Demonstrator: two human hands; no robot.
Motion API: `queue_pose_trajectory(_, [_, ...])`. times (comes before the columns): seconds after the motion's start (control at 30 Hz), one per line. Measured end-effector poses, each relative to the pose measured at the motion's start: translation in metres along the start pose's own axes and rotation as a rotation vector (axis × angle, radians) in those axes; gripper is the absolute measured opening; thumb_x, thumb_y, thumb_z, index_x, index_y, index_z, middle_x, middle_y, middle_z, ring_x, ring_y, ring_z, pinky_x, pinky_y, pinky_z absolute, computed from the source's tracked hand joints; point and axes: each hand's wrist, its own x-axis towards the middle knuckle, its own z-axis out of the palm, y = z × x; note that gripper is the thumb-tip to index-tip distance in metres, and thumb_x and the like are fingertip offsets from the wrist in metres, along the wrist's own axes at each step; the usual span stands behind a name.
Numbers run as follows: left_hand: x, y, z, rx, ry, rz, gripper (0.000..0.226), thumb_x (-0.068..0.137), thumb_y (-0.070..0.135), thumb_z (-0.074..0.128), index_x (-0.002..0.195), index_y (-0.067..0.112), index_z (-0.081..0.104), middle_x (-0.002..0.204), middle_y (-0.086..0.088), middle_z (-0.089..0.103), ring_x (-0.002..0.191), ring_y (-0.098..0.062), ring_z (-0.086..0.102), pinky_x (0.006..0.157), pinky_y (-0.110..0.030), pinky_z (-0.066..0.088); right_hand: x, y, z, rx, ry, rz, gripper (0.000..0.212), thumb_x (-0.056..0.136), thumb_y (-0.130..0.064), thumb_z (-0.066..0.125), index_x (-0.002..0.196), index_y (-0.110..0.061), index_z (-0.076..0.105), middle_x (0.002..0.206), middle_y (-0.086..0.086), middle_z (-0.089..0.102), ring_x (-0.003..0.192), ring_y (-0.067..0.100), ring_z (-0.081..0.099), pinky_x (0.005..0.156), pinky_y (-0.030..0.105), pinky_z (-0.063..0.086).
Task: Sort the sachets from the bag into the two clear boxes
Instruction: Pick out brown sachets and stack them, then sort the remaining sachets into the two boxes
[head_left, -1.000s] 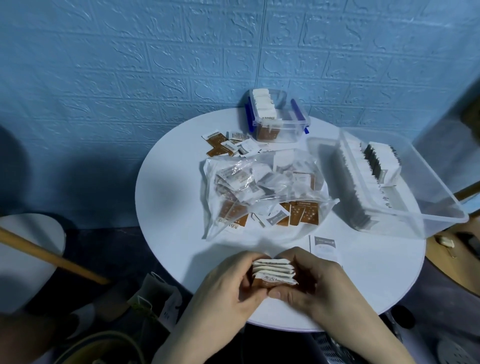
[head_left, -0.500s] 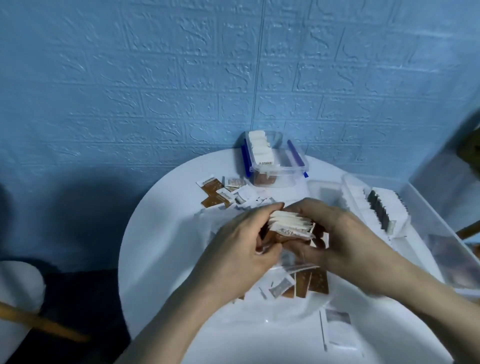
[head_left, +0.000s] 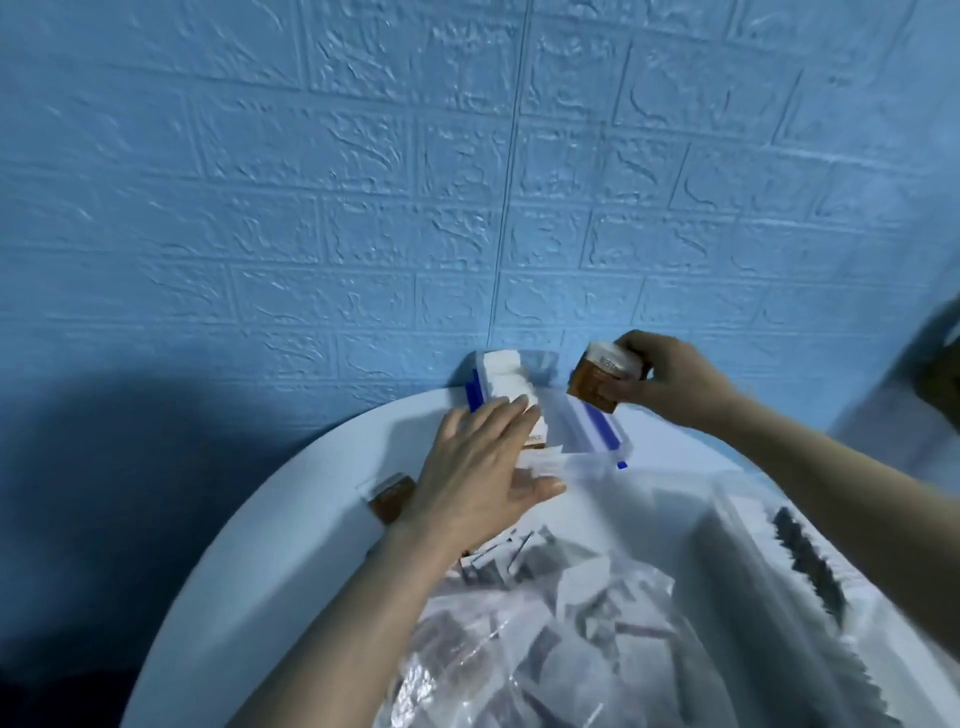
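Observation:
My right hand (head_left: 670, 376) grips a stack of brown-and-white sachets (head_left: 597, 382) just above the right side of the small clear box with blue clips (head_left: 592, 431) at the table's far edge. My left hand (head_left: 478, 467) lies flat with straight fingers against the row of white sachets (head_left: 506, 379) standing in that box's left side. The clear plastic bag (head_left: 545, 649) of mixed sachets lies crumpled near me. The large clear box (head_left: 737, 561) with rows of sachets stands at the right.
A brown sachet (head_left: 392, 496) lies loose on the round white table (head_left: 291, 519), left of my left hand. The blue brick-pattern wall (head_left: 467, 182) rises straight behind the small box. A dark object (head_left: 940, 374) shows at the right edge.
Both hands have moved from over the bag to the small box at the back. The left hand let go of the stack, which the right hand now holds alone. The view tilted upward.

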Motion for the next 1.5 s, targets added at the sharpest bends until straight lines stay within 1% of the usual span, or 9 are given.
queue_pose_trajectory(0.17, [0.001, -0.016, 0.028, 0.039, 0.095, 0.076, 0.049, 0.091, 0.052, 0.035, 0.119, 0.023, 0.064, 0.134, 0.005, 0.059, 0.127, -0.013, 0.045, 0.097, -0.042, 0.045, 0.054, 0.025, 0.04, -0.128, -0.068, -0.043, 0.031, 0.077, -0.02, 0.072, 0.105, -0.019, 0.058, 0.093, 0.012, 0.057, 0.086, 0.024, 0.048, 0.07, 0.029, 0.031])
queue_pose_trajectory(0.4, [0.002, -0.019, 0.034, 0.028, 0.107, 0.07, 0.04, 0.094, 0.045, 0.034, 0.118, 0.029, 0.061, 0.134, 0.01, 0.058, 0.128, -0.008, 0.042, 0.099, -0.033, 0.037, 0.099, 0.03, 0.072, -0.347, -0.154, -0.027, 0.033, 0.088, -0.033, 0.061, 0.119, -0.025, 0.055, 0.11, 0.009, 0.052, 0.107, 0.032, 0.045, 0.093, 0.038, 0.036])
queue_pose_trajectory(0.53, [0.003, -0.021, 0.036, -0.004, 0.091, 0.059, 0.038, 0.095, 0.047, 0.034, 0.12, 0.031, 0.059, 0.137, 0.012, 0.055, 0.13, -0.007, 0.04, 0.099, -0.034, 0.036, 0.103, 0.027, 0.079, -0.547, -0.117, -0.123, 0.026, 0.097, -0.03, 0.047, 0.118, -0.018, 0.056, 0.121, 0.006, 0.054, 0.114, 0.027, 0.045, 0.093, 0.036, 0.034])
queue_pose_trajectory(0.7, [0.003, -0.022, 0.037, -0.039, 0.067, 0.055, 0.041, 0.095, 0.047, 0.033, 0.122, 0.029, 0.059, 0.141, 0.01, 0.052, 0.133, -0.007, 0.035, 0.097, -0.042, 0.041, 0.105, 0.024, 0.08, -0.555, -0.001, -0.124, 0.036, 0.089, -0.013, 0.055, 0.124, -0.017, 0.05, 0.124, 0.006, 0.05, 0.119, 0.025, 0.046, 0.093, 0.032, 0.033])
queue_pose_trajectory(0.97, [0.004, -0.022, 0.034, -0.054, 0.083, 0.087, 0.043, 0.094, 0.046, 0.035, 0.124, 0.027, 0.058, 0.144, 0.007, 0.049, 0.134, -0.008, 0.032, 0.1, -0.042, 0.041, 0.102, 0.027, 0.077, -0.596, 0.03, -0.098, 0.037, 0.09, -0.02, 0.058, 0.126, -0.017, 0.048, 0.124, 0.006, 0.048, 0.116, 0.026, 0.049, 0.091, 0.033, 0.035])
queue_pose_trajectory(1.13, [0.002, -0.021, -0.008, -0.065, 0.064, 0.032, 0.064, 0.092, 0.059, 0.026, 0.147, 0.028, 0.037, 0.157, 0.012, 0.024, 0.144, -0.008, 0.02, 0.11, -0.027, 0.011, 0.062, -0.006, 0.033, -0.412, 0.055, -0.172, 0.036, 0.088, -0.031, 0.066, 0.121, -0.018, 0.057, 0.118, 0.003, 0.054, 0.104, 0.025, 0.056, 0.086, 0.033, 0.038])
queue_pose_trajectory(1.27, [-0.029, -0.011, -0.06, 0.002, 0.137, 0.091, 0.052, 0.09, 0.05, 0.041, 0.123, 0.018, 0.065, 0.126, 0.002, 0.064, 0.117, -0.015, 0.055, 0.088, -0.026, 0.027, -0.017, -0.042, -0.006, -0.163, 0.079, -0.266, 0.013, 0.086, -0.03, 0.069, 0.097, -0.024, 0.066, 0.097, -0.007, 0.061, 0.075, 0.015, 0.059, 0.07, 0.032, 0.046])
queue_pose_trajectory(1.4, [-0.092, 0.018, -0.094, -0.118, 0.096, 0.053, 0.046, 0.087, 0.047, 0.044, 0.112, 0.02, 0.071, 0.109, 0.006, 0.071, 0.098, -0.01, 0.063, 0.085, -0.031, 0.045, -0.128, -0.069, -0.029, -0.034, 0.045, -0.275, 0.006, 0.084, -0.032, 0.072, 0.083, -0.028, 0.067, 0.083, -0.018, 0.063, 0.068, 0.003, 0.056, 0.06, 0.011, 0.035])
queue_pose_trajectory(1.5, [-0.148, 0.051, -0.098, -0.178, 0.162, 0.002, 0.037, 0.089, 0.043, 0.047, 0.11, 0.024, 0.07, 0.112, 0.012, 0.069, 0.102, -0.003, 0.057, 0.088, -0.019, 0.036, -0.204, -0.073, -0.03, 0.018, 0.008, -0.284, 0.016, 0.084, -0.048, 0.062, 0.083, -0.033, 0.066, 0.084, -0.023, 0.062, 0.069, 0.0, 0.057, 0.062, 0.007, 0.036])
